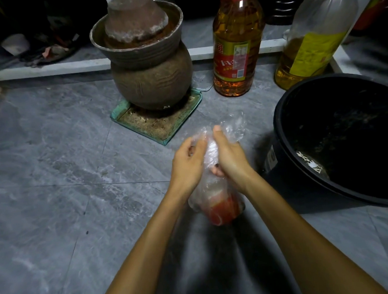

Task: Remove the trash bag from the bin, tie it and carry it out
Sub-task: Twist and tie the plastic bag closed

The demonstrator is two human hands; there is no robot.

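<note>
At frame centre, the clear bag (216,199) sits on the grey floor (55,176), out of the black bin (336,139) at right. The left hand (187,160) and right hand (229,158) both clasp its gathered neck, fingers curled.

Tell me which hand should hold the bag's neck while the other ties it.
Probably the right hand: it already wraps the bag at its neck, while the left hand only pinches loose plastic.

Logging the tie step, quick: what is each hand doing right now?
Left hand: closed on the gathered neck of the trash bag.
Right hand: closed on the same neck.
</note>
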